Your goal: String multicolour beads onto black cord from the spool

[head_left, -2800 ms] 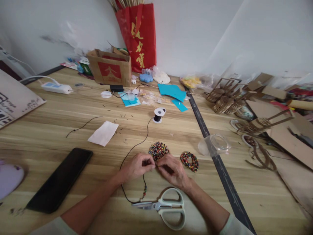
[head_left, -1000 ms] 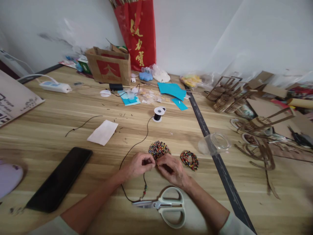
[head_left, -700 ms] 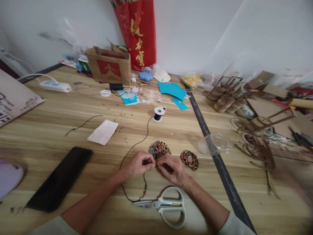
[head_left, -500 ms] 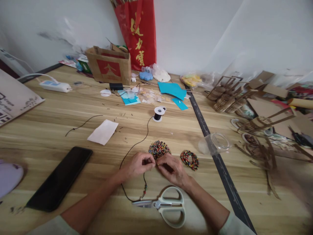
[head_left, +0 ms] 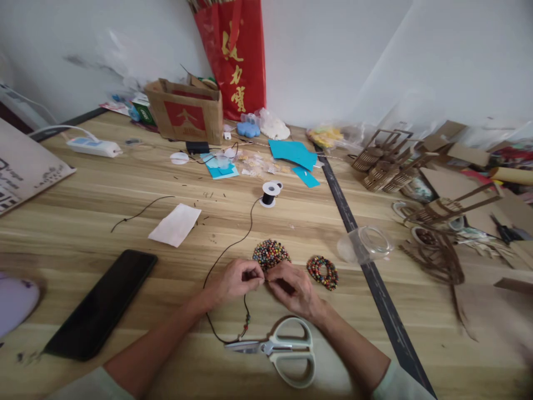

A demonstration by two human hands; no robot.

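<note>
Cream-handled steel scissors (head_left: 268, 348); beyond, my left hand (head_left: 236, 279) and right hand (head_left: 295, 290); farther, round multicoloured bead pile (head_left: 270, 253). Left seems to pinch thin black cord (head_left: 251, 223); right's pinch, contents unclear. Cord passes scissors' tip: a bump might nick it.

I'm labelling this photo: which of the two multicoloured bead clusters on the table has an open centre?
The beaded ring right of the right hand: tabletop shows through its middle. The bead pile, left of it, shows no such gap.

Spool (head_left: 270, 196) behind bead pile (head_left: 270, 253); bead ring (head_left: 332, 278) R; scissors (head_left: 267, 348) in frt, phone (head_left: 102, 305) L; all on tbl (head_left: 216, 222).
</note>
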